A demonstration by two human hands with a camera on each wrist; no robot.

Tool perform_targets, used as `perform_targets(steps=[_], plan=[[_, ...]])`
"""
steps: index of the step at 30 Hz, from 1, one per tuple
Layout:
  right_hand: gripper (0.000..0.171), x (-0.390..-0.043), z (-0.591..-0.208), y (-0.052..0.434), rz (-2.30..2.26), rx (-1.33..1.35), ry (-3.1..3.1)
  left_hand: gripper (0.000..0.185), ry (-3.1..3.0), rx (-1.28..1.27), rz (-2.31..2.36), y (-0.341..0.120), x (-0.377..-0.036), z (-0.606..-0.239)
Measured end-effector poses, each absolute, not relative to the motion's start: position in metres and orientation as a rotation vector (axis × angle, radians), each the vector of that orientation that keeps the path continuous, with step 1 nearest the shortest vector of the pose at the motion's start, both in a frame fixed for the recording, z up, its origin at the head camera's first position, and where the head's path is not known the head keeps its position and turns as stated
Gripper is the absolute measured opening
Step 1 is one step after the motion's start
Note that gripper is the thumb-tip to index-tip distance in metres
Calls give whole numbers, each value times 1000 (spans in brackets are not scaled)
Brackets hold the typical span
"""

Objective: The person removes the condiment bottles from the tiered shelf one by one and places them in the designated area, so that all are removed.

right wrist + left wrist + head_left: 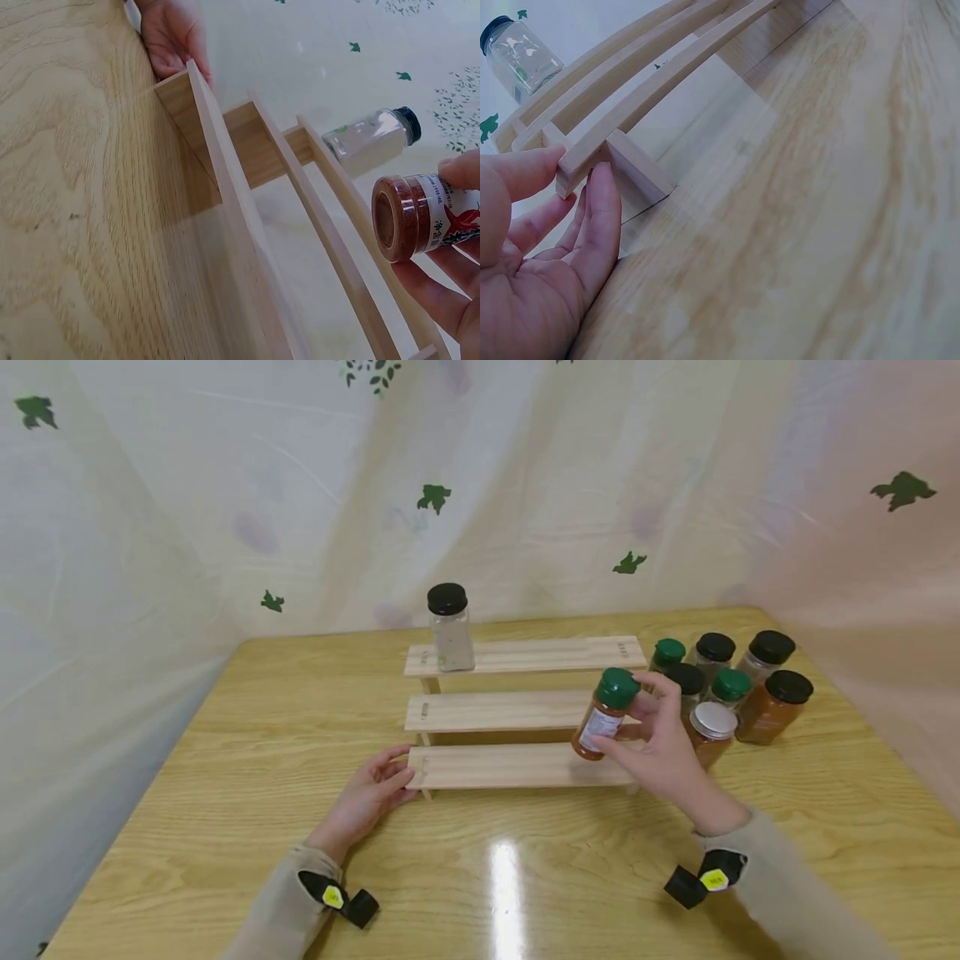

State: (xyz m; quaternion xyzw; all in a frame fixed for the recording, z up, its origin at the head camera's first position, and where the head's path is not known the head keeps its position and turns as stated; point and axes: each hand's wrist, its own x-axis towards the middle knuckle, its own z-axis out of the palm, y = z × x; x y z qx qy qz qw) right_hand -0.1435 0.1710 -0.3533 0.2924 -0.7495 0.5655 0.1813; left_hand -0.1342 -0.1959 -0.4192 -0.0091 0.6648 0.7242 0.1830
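A three-step wooden rack (pixel 525 710) stands on the table. My right hand (pixel 652 739) grips a green-capped jar of red-brown spice (pixel 606 712) and holds it tilted over the right end of the lower steps; the right wrist view shows the jar (pixel 420 217) from its base, pinched by my fingers (pixel 442 300). My left hand (pixel 367 793) rests open on the table, fingertips (pixel 600 187) touching the left end of the lowest step (pixel 581 161). A black-capped jar of pale spice (pixel 450 628) stands on the left of the top step.
Several spice jars with black, green and white caps cluster on the table right of the rack (pixel 731 693). A pale curtain with green leaf prints (pixel 480 485) closes in the table on three sides. Bare wooden tabletop (pixel 510 877) lies in front of the rack.
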Motion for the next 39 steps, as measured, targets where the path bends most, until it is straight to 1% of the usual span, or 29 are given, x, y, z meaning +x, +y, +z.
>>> perform_targets(steps=[6,14,20,28,30,39], plan=[[86,-137,-353,187,1533,847,-2102,53,1882,-22,2040,-197,-133,-419],[77,-130,-343,216,1437,814,-2075,53,1876,-11,2050,-198,-133,-419],[75,-131,-336,242,1558,885,-1931,53,1885,-9,2049,-198,-134,-418],[73,-127,-328,267,1732,812,-1863,52,1903,-18,2040,-199,-135,-418],[73,-125,-327,272,1776,788,-1831,52,1907,-17,2039,-198,-135,-418],[78,-115,-331,295,1696,443,-1873,52,1893,-21,2048,-196,-133,-419]])
